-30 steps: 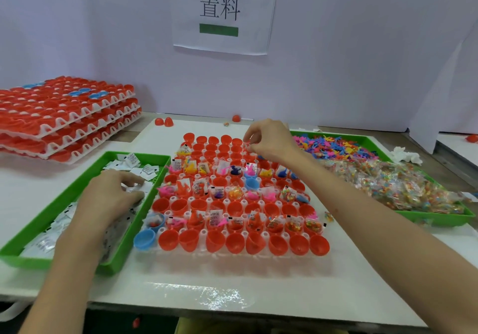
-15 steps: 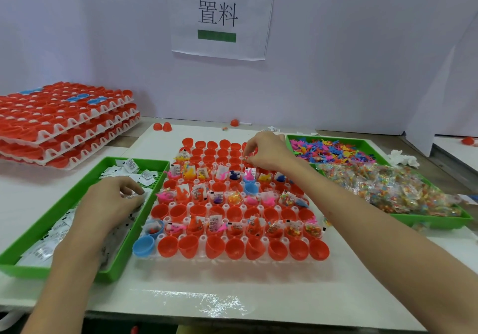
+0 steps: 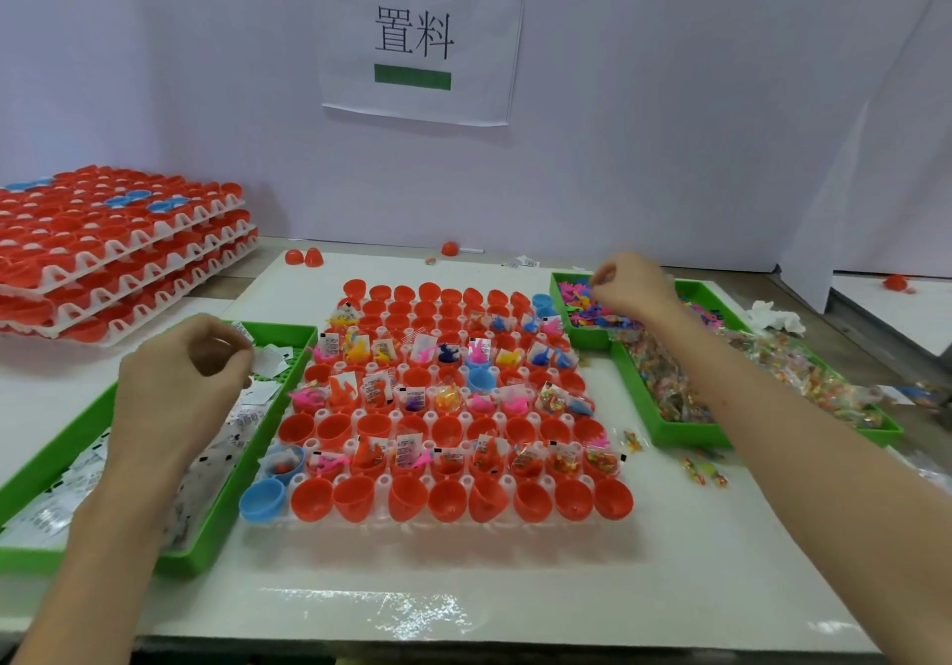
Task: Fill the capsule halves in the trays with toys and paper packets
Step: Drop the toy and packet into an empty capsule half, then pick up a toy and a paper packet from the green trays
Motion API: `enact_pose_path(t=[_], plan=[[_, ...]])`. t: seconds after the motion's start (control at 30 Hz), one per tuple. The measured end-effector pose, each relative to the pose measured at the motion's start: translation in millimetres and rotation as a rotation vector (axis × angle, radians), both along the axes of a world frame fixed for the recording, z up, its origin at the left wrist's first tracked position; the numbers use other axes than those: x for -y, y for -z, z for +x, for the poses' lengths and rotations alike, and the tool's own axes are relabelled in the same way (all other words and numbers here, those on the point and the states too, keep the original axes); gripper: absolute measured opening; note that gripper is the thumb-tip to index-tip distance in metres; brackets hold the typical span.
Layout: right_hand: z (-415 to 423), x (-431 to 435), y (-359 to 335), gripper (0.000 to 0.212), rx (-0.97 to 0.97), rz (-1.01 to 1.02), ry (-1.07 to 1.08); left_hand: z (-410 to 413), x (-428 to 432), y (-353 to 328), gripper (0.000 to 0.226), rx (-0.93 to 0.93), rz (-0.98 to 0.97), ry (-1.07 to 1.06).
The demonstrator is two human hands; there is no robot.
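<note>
A white tray [image 3: 507,481] of red capsule halves [image 3: 355,497] lies in the middle; several halves hold toys and paper packets, while the front row is bare. My left hand [image 3: 175,386] hovers over the left green tray [image 3: 226,484] and pinches a paper packet [image 3: 241,330] at its fingertips. My right hand [image 3: 631,288] is over the far corner of the right green tray [image 3: 639,396], above the coloured toys [image 3: 602,313]. Its fingers are curled with the tips together, and whether it holds anything is hidden.
Stacked trays of red capsule halves [image 3: 118,252] stand at the back left. Clear bead packets [image 3: 669,386] fill the near part of the right tray, and a few lie loose [image 3: 703,471] on the table. Loose red halves [image 3: 304,256] sit at the back by the wall.
My right hand has moved from the far rows of the capsule tray rightward to the toy tray. My left hand has lifted a little from the packet tray.
</note>
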State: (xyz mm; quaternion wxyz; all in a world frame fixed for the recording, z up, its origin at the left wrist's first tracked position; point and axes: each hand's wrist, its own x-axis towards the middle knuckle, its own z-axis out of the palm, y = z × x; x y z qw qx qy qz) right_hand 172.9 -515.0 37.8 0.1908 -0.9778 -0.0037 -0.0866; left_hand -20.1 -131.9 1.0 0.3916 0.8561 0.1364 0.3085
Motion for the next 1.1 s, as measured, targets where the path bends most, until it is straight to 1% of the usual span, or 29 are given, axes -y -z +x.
enact_pose_path(t=[0.07, 0.13, 0.2, 0.37, 0.5, 0.6, 0.77, 0.93, 1.03, 1.1], plan=[[-1, 19, 12, 0.012, -0.089, -0.011, 0.012, -1, 3, -4, 0.019, 0.085, -0.018, 0.017], [-2, 30, 18, 0.012, -0.105, 0.073, -0.003, -3, 9, -11, 0.018, 0.175, -0.08, 0.049], [-3, 36, 18, 0.011, -0.083, 0.137, -0.016, -4, 18, -19, 0.017, 0.249, -0.138, 0.079], [0, 39, 15, 0.021, -0.03, 0.258, 0.018, -9, 59, -41, 0.022, 0.38, -0.31, 0.234], [1, 40, 16, 0.018, 0.051, 0.386, 0.059, -10, 100, -52, 0.022, 0.438, -0.437, 0.313], [0, 38, 15, 0.017, 0.117, 0.479, 0.068, -9, 128, -52, 0.018, 0.445, -0.543, 0.333], [-3, 37, 6, 0.013, 0.106, 0.593, 0.005, -15, 166, -40, 0.014, 0.4, -0.719, 0.375], [-7, 39, 6, 0.018, 0.118, 0.632, -0.029, -19, 184, -24, 0.01, 0.284, -0.728, 0.406], [-11, 41, 3, 0.021, 0.097, 0.672, -0.036, -18, 182, -23, 0.009, 0.276, -0.75, 0.403], [-17, 40, -3, 0.018, 0.081, 0.737, -0.067, -19, 180, -24, 0.009, 0.281, -0.768, 0.409]])
